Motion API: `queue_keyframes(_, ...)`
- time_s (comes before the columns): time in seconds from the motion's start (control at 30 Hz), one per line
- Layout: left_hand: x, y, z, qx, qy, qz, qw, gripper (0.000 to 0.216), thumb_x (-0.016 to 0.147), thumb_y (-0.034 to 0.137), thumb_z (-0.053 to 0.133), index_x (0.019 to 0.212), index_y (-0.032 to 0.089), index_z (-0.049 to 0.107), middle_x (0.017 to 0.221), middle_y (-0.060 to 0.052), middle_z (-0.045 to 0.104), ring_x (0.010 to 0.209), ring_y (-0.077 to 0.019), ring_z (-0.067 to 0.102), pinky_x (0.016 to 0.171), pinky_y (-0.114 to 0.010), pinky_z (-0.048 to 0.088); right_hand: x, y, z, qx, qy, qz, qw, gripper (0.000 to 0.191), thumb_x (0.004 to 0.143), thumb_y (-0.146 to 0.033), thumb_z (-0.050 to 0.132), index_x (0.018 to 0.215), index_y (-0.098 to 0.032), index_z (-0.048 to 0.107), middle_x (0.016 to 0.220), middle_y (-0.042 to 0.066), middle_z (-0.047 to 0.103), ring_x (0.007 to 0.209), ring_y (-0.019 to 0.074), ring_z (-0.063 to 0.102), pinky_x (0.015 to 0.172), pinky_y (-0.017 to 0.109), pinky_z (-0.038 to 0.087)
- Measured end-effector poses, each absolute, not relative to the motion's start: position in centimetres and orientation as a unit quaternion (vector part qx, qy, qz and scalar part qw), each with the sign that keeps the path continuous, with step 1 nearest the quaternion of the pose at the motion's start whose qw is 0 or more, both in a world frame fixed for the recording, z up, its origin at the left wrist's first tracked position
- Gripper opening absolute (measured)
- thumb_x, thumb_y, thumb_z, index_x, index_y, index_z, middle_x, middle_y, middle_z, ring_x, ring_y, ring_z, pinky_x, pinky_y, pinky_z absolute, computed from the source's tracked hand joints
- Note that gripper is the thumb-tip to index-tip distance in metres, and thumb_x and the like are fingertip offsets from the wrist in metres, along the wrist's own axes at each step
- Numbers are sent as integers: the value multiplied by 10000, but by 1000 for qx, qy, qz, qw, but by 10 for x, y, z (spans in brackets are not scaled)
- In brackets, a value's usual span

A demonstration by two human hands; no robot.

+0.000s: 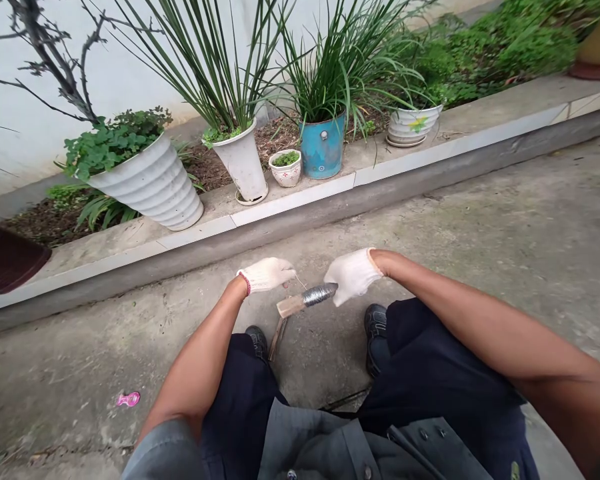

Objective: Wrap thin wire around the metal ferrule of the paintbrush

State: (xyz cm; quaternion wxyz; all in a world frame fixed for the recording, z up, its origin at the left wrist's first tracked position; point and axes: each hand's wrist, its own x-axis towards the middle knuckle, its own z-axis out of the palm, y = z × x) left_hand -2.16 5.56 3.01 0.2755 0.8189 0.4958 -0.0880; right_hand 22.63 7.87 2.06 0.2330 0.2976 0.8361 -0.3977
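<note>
Both my hands wear white knitted gloves. My right hand (353, 275) is closed around the far end of a wooden stick (291, 306), which is held tilted above the ground. Shiny silver wire (320, 294) is wound in tight turns around the part of the stick nearest that hand. From the winding, a thin loose strand (301, 281) runs to the fingers of my left hand (270, 274), which are pinched together on it. A narrow brown strip of wood (278, 339) slants below the stick, by my left shoe; whether the two join I cannot tell.
A low concrete ledge (293, 203) crosses ahead, bearing a ribbed white pot (147, 183), a tall white pot (243, 163), a small pot (286, 175), a blue pot (323, 150) and a white planter (414, 127). A pink object (129, 399) lies on the concrete ground at left.
</note>
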Motion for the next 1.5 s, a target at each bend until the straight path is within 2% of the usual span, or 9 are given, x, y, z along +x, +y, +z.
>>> queue_keyframes(0.17, -4, 41, 29, 798, 504, -149, 294, 410, 885, 468, 452, 632, 197, 628, 581, 7, 606, 503, -132, 489, 502, -275, 284, 210, 81, -2, 345, 884, -155, 275, 243, 664, -310, 654, 819, -150, 751, 768, 142, 712, 741, 271, 673, 648, 345, 459)
queue_keyframes(0.33, 3, 38, 31, 818, 495, -94, 279, 379, 920, 400, 406, 690, 197, 627, 660, 7, 644, 584, -136, 550, 554, -256, 332, 207, 95, 11, 474, 859, -104, 164, 351, 760, -362, 584, 995, -152, 740, 936, 195, 722, 862, 313, 685, 704, 366, 471)
queue_keyframes(0.5, -11, 46, 34, 815, 515, -48, 260, 377, 935, 374, 388, 779, 199, 682, 799, -5, 688, 725, -161, 587, 634, -253, 369, 217, 102, 30, 509, 845, -161, 25, 438, 828, -582, 498, 923, -198, 685, 841, 116, 719, 774, 242, 672, 636, 289, 437)
queue_keyframes(0.63, -21, 52, 30, 806, 528, -53, 263, 382, 937, 411, 402, 877, 190, 708, 885, -16, 700, 772, -170, 593, 657, -247, 389, 224, 90, 43, 421, 823, -382, -9, 444, 807, -604, 551, 924, -181, 623, 680, 41, 683, 599, 154, 621, 545, 224, 402)
queue_keyframes(0.8, -24, 59, 22, 811, 529, -87, 235, 332, 919, 388, 449, 937, 177, 704, 931, -68, 709, 793, -187, 610, 684, -254, 396, 225, 73, 37, 306, 793, -507, 141, 382, 718, -544, 660, 852, -189, 614, 657, 15, 680, 541, 128, 596, 491, 200, 380)
queue_keyframes(1.0, -12, 57, 21, 813, 532, -165, 172, 443, 903, 457, 400, 759, 177, 713, 750, -108, 693, 634, -192, 579, 592, -291, 351, 216, 80, -14, 321, 872, -254, 268, 231, 598, -380, 702, 655, -158, 678, 587, 71, 643, 621, 222, 630, 599, 314, 448)
queue_keyframes(1.13, 4, 47, 26, 814, 504, -177, 227, 447, 883, 461, 417, 689, 176, 702, 640, -80, 647, 566, -175, 530, 569, -297, 336, 211, 94, -27, 376, 866, -162, 286, 255, 568, -266, 669, 772, -131, 742, 755, 152, 704, 743, 285, 673, 661, 363, 474)
queue_keyframes(1.37, 4, 38, 33, 819, 488, -157, 259, 487, 934, 472, 375, 723, 171, 693, 677, -45, 639, 598, -151, 516, 589, -271, 350, 215, 111, 1, 478, 859, -123, 134, 337, 737, -409, 619, 915, -146, 733, 859, 176, 711, 805, 296, 679, 648, 335, 451)
queue_keyframes(1.5, -8, 42, 29, 826, 492, -113, 251, 422, 940, 423, 369, 831, 184, 700, 801, -44, 674, 690, -168, 551, 624, -262, 374, 223, 105, 28, 459, 862, -214, 15, 437, 811, -589, 532, 856, -179, 675, 762, 111, 695, 697, 225, 652, 597, 286, 423)
